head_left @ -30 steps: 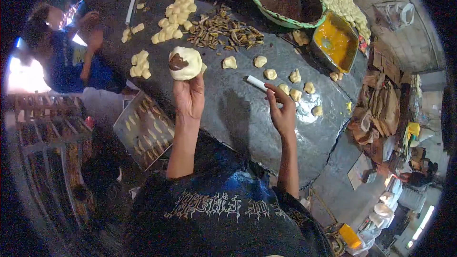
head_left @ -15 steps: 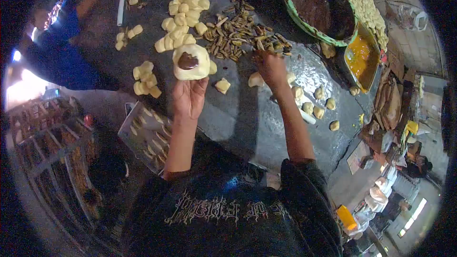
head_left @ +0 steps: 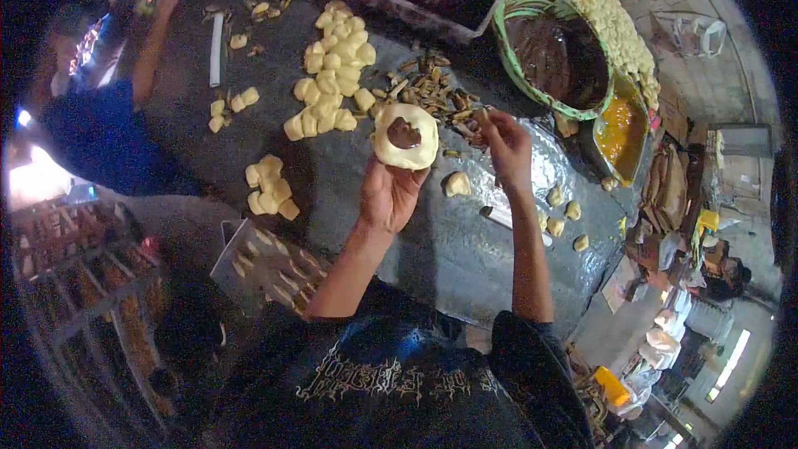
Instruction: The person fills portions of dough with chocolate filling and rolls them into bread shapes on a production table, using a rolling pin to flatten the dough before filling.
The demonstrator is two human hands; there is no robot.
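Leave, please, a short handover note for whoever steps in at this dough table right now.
Left hand: holds up a flattened dough disc, a dab of brown filling on top.
Right hand: fingers pinched at the edge of the pile of brown strips; whether they hold one is unclear.
Nearby: green bowl of brown paste, heap of dough lumps, white stick lying on the table.
Done: disc flattened and dabbed.
Left: disc not yet closed; many lumps lie unfilled.

Head-worn fisheye view, close, steeply down over table (head_left: 432, 237)
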